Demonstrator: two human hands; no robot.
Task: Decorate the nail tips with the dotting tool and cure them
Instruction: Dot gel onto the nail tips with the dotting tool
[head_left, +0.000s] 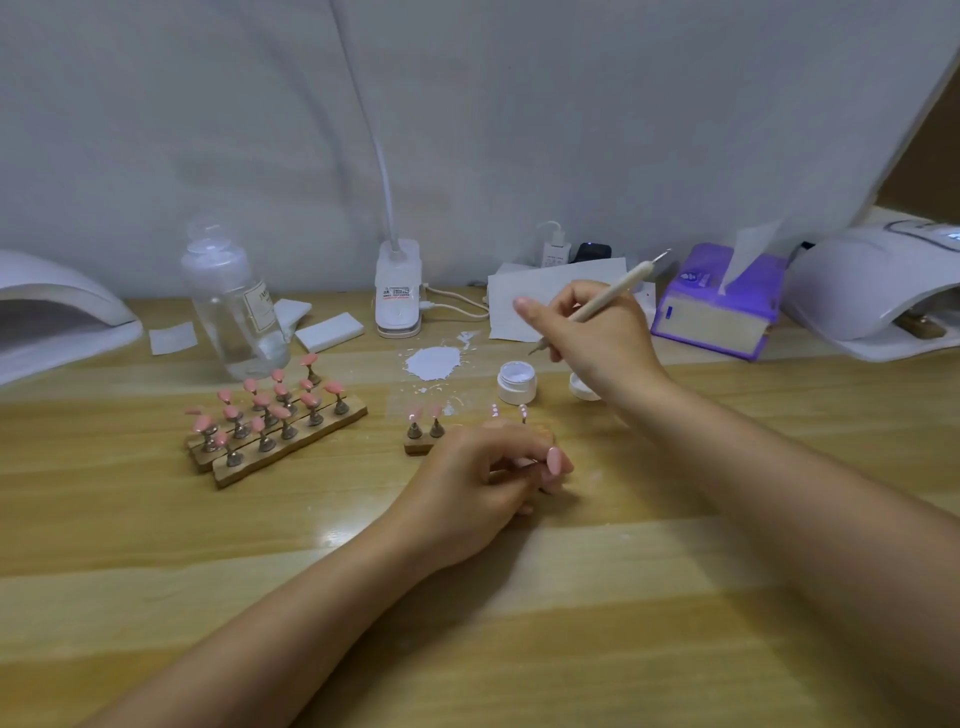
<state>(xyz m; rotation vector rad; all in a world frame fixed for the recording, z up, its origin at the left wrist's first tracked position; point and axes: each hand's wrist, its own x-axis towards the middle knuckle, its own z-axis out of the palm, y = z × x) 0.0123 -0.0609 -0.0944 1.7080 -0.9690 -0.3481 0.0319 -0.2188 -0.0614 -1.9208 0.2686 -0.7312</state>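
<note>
My right hand (597, 332) grips the beige dotting tool (608, 296) like a pen, its lower tip just right of and above the open white gel jar (516, 382). The jar's lid (583, 387) lies beside it, partly behind my wrist. My left hand (488, 478) rests on the table and pinches a pink nail tip (555, 460) on its stand. A short wooden holder (422, 441) with pink tips stands just beyond it, partly hidden by my fingers. Three wooden holders (275, 421) with several pink nail tips sit to the left.
White curing lamps stand at the far left (57, 322) and far right (872, 291). A clear pump bottle (234, 306), white foam blocks (330, 332), a clip lamp base (398, 291), a white powder spill (434, 362), paper (540, 296) and a purple tissue pack (719, 306) line the back.
</note>
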